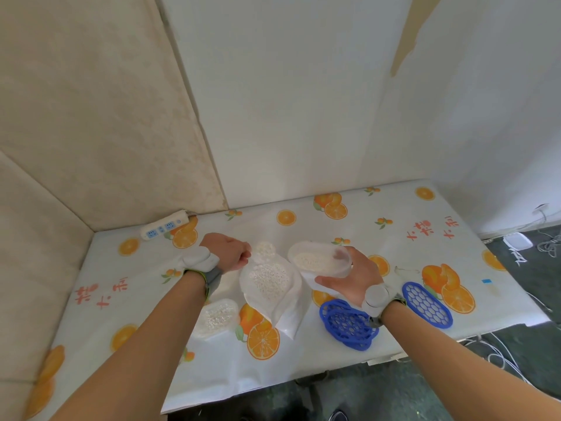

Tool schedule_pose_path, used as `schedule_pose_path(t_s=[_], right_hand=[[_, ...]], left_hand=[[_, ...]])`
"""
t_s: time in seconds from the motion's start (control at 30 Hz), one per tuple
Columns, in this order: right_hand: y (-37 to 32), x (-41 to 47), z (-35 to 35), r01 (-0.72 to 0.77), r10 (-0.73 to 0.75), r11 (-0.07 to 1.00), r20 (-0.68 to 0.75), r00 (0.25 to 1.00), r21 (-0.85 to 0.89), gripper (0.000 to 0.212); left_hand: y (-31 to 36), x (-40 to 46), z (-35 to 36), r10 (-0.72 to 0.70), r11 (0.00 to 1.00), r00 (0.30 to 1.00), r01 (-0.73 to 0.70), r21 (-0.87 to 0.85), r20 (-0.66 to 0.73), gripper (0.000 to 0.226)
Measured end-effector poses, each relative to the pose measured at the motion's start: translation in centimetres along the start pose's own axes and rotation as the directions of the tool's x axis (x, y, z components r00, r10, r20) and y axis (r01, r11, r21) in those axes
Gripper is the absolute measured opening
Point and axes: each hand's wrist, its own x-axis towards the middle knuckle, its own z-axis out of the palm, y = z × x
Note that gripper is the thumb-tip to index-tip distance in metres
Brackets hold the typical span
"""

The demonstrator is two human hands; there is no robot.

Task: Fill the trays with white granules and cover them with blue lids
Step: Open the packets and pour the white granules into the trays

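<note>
Above table centre, we hold tray (320,259) in right hand (349,279), fingers curled under it; left hand (232,250) pinches bag (268,282) mouth. Tray just right of bag; lids (347,323) nearer right hand.

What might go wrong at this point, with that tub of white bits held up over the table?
1. The right hand holds the clear tray tilted above the tablecloth, so granules may spill.
2. The left hand pinches only the edge of the open bag; if it slips, the bag could sag and scatter granules.
3. The filled tray near the left forearm could get knocked.
</note>
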Motion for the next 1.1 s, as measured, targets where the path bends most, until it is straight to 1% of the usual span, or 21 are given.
schedule_pose_path(t_s=[0.07,0.23,0.27,0.33,0.4,0.47,0.53,0.6,0.73,0.9,0.97,1.03,1.1], right_hand=[[-0.2,0.0,-0.1,0.004,-0.003,1.000,-0.006,1.000,0.009,0.085],[-0.2,-0.1,-0.3,-0.003,0.003,1.000,-0.014,1.000,-0.003,0.089],[-0.2,-0.1,-0.2,-0.002,0.002,1.000,-0.010,1.000,-0.003,0.089],[-0.1,-0.2,-0.3,-0.003,0.003,1.000,-0.013,1.000,0.007,0.089],[0.0,-0.2,-0.5,-0.003,0.003,1.000,-0.019,1.000,0.015,0.087],[0.1,-0.3,-0.7,-0.003,0.003,1.000,-0.022,1.000,0.016,0.086],[0.1,-0.3,-0.9,0.003,-0.003,1.000,-0.020,1.000,0.004,0.085],[0.3,-0.3,-1.1,0.010,-0.010,1.000,-0.021,1.000,-0.002,0.084],[0.4,-0.4,-1.2,0.004,-0.003,1.000,-0.031,1.000,0.019,0.083],[0.7,-0.3,-1.3,-0.005,0.006,1.000,-0.035,0.999,0.024,0.088],[0.8,-0.2,-1.2,-0.007,0.008,1.000,-0.032,0.999,0.025,0.087],[0.8,-0.1,-1.1,-0.010,0.011,1.000,-0.028,1.000,0.026,0.087],[0.8,-0.1,-1.1,-0.002,0.003,1.000,-0.025,1.000,0.024,0.087]], left_hand=[[1.0,-0.7,0.7,0.014,1.000,1.000,-0.013,-0.021,0.025,0.017],[1.8,-2.2,4.5,0.116,0.993,0.989,-0.116,-0.005,0.095,0.010],[1.7,-2.5,5.2,0.147,0.989,0.984,-0.149,0.017,0.102,0.010],[1.4,-2.8,6.8,0.236,0.960,0.965,-0.250,0.125,0.117,0.013],[1.0,-3.4,8.0,0.339,0.897,0.930,-0.365,0.251,0.144,0.014],[0.7,-4.1,9.1,0.417,0.832,0.888,-0.458,0.312,0.191,0.014],[0.5,-4.5,9.9,0.471,0.769,0.848,-0.529,0.358,0.242,0.015],[0.3,-4.8,10.6,0.507,0.682,0.806,-0.592,0.429,0.305,0.014],[-0.2,-4.6,10.6,0.592,0.445,0.693,-0.707,0.551,0.411,0.019],[-0.9,-4.1,10.0,0.641,0.165,0.535,-0.796,0.582,0.550,0.027],[-1.1,-3.9,9.7,0.652,0.104,0.486,-0.818,0.566,0.582,0.029],[-1.3,-3.8,9.3,0.674,0.088,0.448,-0.838,0.539,0.587,0.029],[-1.6,-3.8,8.8,0.727,0.071,0.394,-0.858,0.509,0.562,0.027]])
